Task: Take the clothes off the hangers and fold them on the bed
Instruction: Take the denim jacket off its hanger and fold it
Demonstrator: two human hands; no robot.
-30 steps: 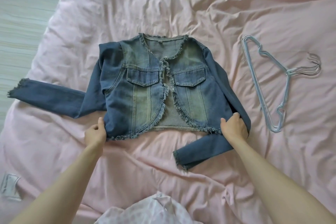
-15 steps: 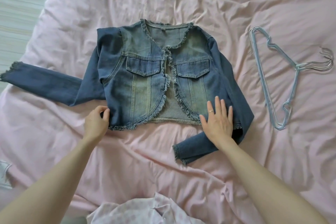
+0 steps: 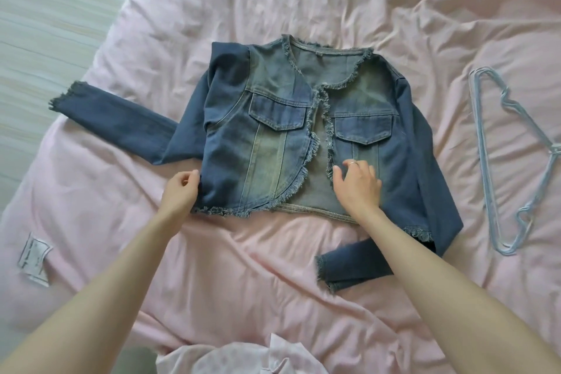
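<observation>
- Pink, rumpled cotton bedding [image 3: 212, 267] fills nearly the whole view, with a strip of pale striped floor [image 3: 45, 9] at the far left; its soft creases give the folding surface little firmness.
- Nearest the person, a pale pink dotted garment [image 3: 230, 358] lies bunched at the bed's lower edge, apparently waiting its turn.
- At the near left, a white printed fabric label [image 3: 33, 258] sits on the bedding.
- Judging by the layout, the step in hand is smoothing and squaring the garment before the first fold.
- Above the label, the left hand [image 3: 179, 188] pinches the lower left corner of the cropped blue denim jacket with frayed edges [image 3: 273, 143], fingers curled on the hem.
- Across from it, the right hand [image 3: 358, 185], wearing a ring, rests on the jacket's right front panel with fingers bent, tugging at the frayed front edge.
- That jacket lies front-up in the middle of the bed, off its hanger; one sleeve stretches out left, the other doubles under at the lower right.
- Stiff denim should hold a crease; the next move probably calls for closing the fronts and bringing the sleeves in across the chest.
- Farther right, well apart from the jacket, a thin pale blue wire hanger [image 3: 498, 161] lies flat; it looks like more than one, stacked.
</observation>
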